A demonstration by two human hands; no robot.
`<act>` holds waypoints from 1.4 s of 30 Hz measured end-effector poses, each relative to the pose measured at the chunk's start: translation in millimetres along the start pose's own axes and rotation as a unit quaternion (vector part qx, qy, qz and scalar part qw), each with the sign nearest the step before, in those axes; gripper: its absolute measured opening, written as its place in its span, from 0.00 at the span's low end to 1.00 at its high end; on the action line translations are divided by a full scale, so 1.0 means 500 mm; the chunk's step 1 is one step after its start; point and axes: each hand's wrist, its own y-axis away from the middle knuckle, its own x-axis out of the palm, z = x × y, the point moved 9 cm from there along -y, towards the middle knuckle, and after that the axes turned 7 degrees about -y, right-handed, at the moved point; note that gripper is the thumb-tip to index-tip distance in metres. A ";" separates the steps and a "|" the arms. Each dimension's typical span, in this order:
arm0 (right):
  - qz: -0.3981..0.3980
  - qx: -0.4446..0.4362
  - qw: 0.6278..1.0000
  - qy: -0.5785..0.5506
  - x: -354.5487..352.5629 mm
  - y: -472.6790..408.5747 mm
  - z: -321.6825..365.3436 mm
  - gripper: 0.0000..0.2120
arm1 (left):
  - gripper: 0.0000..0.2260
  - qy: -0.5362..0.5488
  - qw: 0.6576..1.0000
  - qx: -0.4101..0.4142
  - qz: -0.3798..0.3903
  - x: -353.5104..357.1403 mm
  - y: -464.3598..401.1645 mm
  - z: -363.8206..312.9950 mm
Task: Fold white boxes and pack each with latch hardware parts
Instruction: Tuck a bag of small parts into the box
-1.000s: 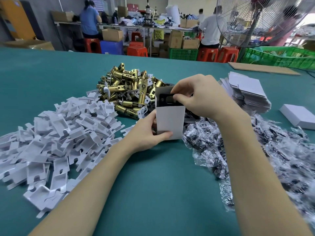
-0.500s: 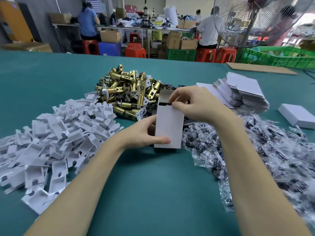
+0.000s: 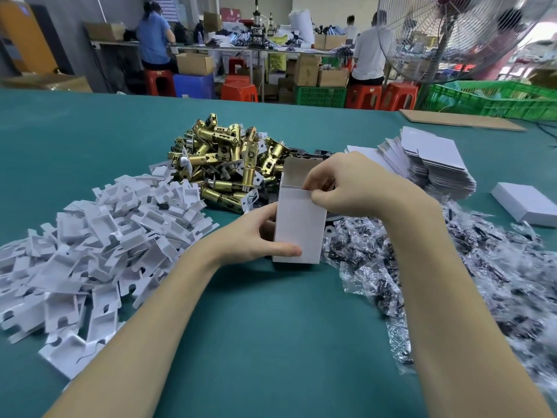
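Hands (image 3: 301, 215) around upright white box (image 3: 300, 233)

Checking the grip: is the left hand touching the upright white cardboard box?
Touching. Head view shows the left hand thumb lying across the white cardboard box front.

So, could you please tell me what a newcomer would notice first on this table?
Probably the upright white box at the centre, its top flap open, with the left hand gripping its lower side and the right hand at its upper edge. Behind it gleams a heap of brass latches; white card inserts sprawl to the left.
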 end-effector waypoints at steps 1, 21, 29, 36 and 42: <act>0.004 0.003 1.000 0.006 0.000 0.001 0.001 0.12 | 0.27 0.002 1.000 0.001 0.001 0.000 0.000 -0.001; 0.040 0.178 0.982 -0.039 0.038 0.032 -0.193 0.05 | 0.30 0.015 0.996 0.024 -0.083 -0.005 -0.001 0.004; 0.058 0.215 0.974 -0.037 0.047 0.033 -0.205 0.15 | 0.30 -0.020 0.998 0.034 -0.049 0.011 -0.001 0.003; 0.038 0.196 0.977 -0.071 0.000 0.046 -0.187 0.04 | 0.25 -0.036 0.998 0.024 -0.049 0.011 -0.004 0.010; -0.083 0.053 0.945 -0.311 -0.124 0.094 -0.085 0.04 | 0.24 -0.025 0.998 0.025 -0.052 0.011 -0.003 0.011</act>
